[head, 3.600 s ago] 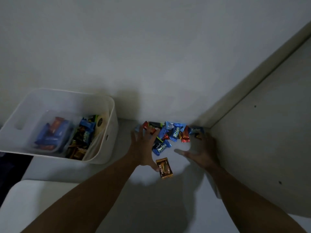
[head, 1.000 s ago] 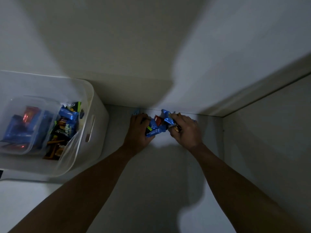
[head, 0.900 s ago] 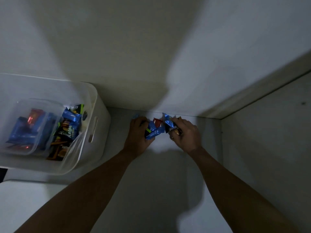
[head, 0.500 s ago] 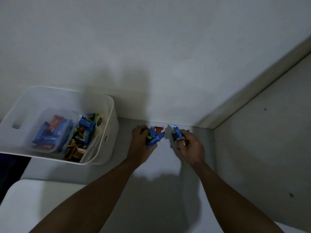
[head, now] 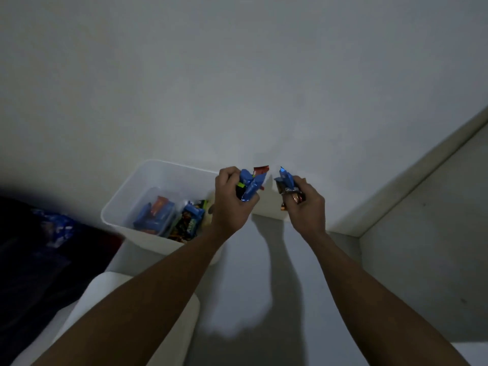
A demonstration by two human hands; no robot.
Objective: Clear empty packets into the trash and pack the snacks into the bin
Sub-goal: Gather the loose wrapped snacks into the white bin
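My left hand (head: 230,204) is closed around a bunch of small snack packets (head: 252,184), blue, red and black, held up just right of the white plastic bin (head: 126,192). My right hand (head: 306,207) grips another handful of snack packets (head: 287,184), blue and dark, a little further right. Both hands are raised above the white shelf surface. The bin holds several wrapped snacks (head: 184,220) and a clear inner tub (head: 155,215) with blue and orange packets.
The white wall stands behind the bin. A side panel (head: 427,233) closes the shelf on the right. A white rounded object (head: 105,299) sits at the lower left, and a dark area with a blue patterned bag (head: 55,228) lies at the far left.
Both hands gathered the loose packets from the shelf corner, closed on them and lifted them up and left toward the bin. The shelf corner no longer shows any packets.
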